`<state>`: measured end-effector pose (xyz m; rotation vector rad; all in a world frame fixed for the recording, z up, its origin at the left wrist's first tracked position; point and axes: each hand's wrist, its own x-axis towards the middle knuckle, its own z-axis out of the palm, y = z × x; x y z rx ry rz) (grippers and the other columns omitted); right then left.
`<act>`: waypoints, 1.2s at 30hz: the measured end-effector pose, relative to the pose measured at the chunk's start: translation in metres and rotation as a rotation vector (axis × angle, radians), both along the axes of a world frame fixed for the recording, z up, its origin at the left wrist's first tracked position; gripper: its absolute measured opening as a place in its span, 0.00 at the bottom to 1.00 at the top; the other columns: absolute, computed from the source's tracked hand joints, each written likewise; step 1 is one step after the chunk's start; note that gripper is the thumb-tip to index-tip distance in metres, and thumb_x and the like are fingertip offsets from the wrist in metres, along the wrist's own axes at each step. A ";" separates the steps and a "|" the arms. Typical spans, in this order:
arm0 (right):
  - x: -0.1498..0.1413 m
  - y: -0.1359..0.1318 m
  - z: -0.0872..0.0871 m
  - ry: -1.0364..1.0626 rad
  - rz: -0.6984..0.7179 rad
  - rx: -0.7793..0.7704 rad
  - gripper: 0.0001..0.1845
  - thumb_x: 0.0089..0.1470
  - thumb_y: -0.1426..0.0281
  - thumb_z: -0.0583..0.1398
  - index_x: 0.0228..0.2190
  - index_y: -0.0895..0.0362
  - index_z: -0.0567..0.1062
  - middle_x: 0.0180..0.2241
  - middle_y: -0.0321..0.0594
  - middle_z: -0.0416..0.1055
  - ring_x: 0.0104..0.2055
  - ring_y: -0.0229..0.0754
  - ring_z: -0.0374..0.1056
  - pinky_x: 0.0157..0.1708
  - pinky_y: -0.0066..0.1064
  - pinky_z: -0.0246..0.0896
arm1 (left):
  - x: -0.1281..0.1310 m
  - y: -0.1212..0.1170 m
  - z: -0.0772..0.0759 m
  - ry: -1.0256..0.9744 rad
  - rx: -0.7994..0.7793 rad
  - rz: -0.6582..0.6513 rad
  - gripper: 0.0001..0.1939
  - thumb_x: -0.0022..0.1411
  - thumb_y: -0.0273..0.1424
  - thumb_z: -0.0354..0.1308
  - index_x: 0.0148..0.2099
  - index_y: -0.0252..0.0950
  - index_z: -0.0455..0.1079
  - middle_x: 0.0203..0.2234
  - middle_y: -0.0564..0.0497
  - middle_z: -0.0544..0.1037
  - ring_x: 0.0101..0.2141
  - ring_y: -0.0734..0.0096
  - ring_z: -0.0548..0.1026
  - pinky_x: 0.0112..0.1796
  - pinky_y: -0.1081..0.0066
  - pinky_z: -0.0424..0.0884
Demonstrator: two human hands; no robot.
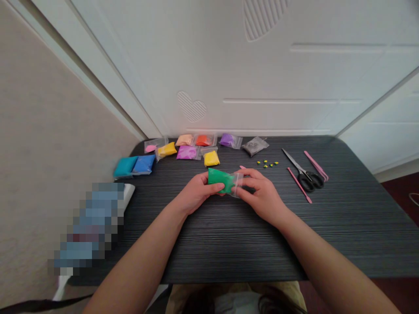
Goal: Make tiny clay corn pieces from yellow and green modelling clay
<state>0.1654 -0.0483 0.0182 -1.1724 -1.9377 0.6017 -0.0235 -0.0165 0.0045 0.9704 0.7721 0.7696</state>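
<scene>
Between my two hands, over the middle of the table, is a clear zip bag of green modelling clay (218, 178). My left hand (197, 192) grips its filled left end, thumb on top and fingers underneath. At the right end, my right hand (258, 189) pinches the clear zip edge; whether the bag is unsealed I cannot tell. The tip of a pink tool (242, 167) shows just behind my right fingers, the rest hidden. Beyond the hands lies a bag of yellow clay (211, 158). Several tiny yellow-and-green pieces (266, 164) lie to the right of it.
Bags of clay line the back, including purple (226, 140), grey (255, 146) and red (203, 140). Teal (125, 166) and blue bags (144, 164) lie left. Black-handled scissors (306, 176), pink tweezers (316, 165) and a pink stick tool (299, 185) lie right. A blurred device (94, 222) stands left.
</scene>
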 end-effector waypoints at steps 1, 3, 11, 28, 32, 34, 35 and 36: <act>0.000 0.000 0.000 0.005 0.006 -0.013 0.07 0.48 0.69 0.58 0.32 0.53 0.75 0.42 0.39 0.67 0.49 0.41 0.61 0.51 0.38 0.53 | 0.000 0.000 0.000 0.003 0.001 -0.003 0.09 0.49 0.25 0.61 0.35 0.31 0.70 0.28 0.52 0.74 0.28 0.77 0.70 0.33 0.74 0.66; -0.001 -0.001 0.002 0.022 0.021 -0.030 0.07 0.49 0.69 0.57 0.32 0.53 0.74 0.41 0.39 0.67 0.49 0.41 0.61 0.51 0.38 0.52 | 0.000 0.000 0.001 0.001 0.001 -0.007 0.09 0.48 0.25 0.61 0.35 0.31 0.70 0.27 0.52 0.74 0.27 0.77 0.70 0.32 0.74 0.66; 0.012 0.004 0.012 0.383 -0.145 -0.138 0.06 0.50 0.66 0.56 0.29 0.54 0.72 0.39 0.39 0.67 0.42 0.40 0.64 0.43 0.35 0.59 | -0.005 0.005 0.005 -0.084 -0.064 0.148 0.12 0.48 0.25 0.61 0.38 0.32 0.69 0.31 0.50 0.75 0.30 0.74 0.72 0.31 0.74 0.70; 0.018 0.021 -0.026 -0.527 -0.110 0.097 0.11 0.53 0.65 0.54 0.37 0.51 0.73 0.37 0.39 0.71 0.39 0.45 0.61 0.37 0.39 0.50 | -0.020 0.015 0.006 -0.152 -0.094 0.284 0.11 0.49 0.23 0.61 0.37 0.31 0.70 0.29 0.50 0.76 0.28 0.75 0.73 0.31 0.75 0.72; 0.014 0.021 -0.024 -0.546 -0.088 0.110 0.10 0.53 0.66 0.53 0.36 0.51 0.73 0.36 0.39 0.71 0.38 0.43 0.62 0.37 0.38 0.50 | -0.022 0.015 0.006 -0.161 -0.103 0.274 0.11 0.49 0.23 0.60 0.38 0.32 0.70 0.30 0.50 0.76 0.27 0.76 0.73 0.31 0.75 0.72; 0.012 0.021 -0.024 -0.514 -0.091 0.101 0.09 0.54 0.67 0.52 0.33 0.52 0.73 0.35 0.39 0.72 0.38 0.43 0.62 0.38 0.37 0.50 | -0.023 0.015 0.006 -0.162 -0.112 0.270 0.11 0.49 0.23 0.60 0.38 0.32 0.70 0.30 0.49 0.76 0.27 0.76 0.73 0.31 0.75 0.72; 0.011 0.021 -0.023 -0.481 -0.097 0.091 0.10 0.54 0.67 0.52 0.32 0.53 0.72 0.34 0.40 0.72 0.38 0.43 0.63 0.38 0.37 0.50 | -0.023 0.015 0.006 -0.163 -0.116 0.274 0.10 0.49 0.23 0.60 0.38 0.32 0.70 0.30 0.49 0.76 0.27 0.76 0.73 0.31 0.75 0.72; 0.011 0.021 -0.022 -0.433 -0.111 0.079 0.10 0.54 0.66 0.52 0.31 0.54 0.72 0.33 0.40 0.71 0.37 0.43 0.63 0.38 0.37 0.51 | -0.023 0.015 0.006 -0.165 -0.119 0.281 0.10 0.49 0.23 0.60 0.37 0.32 0.70 0.30 0.49 0.76 0.28 0.75 0.73 0.31 0.75 0.72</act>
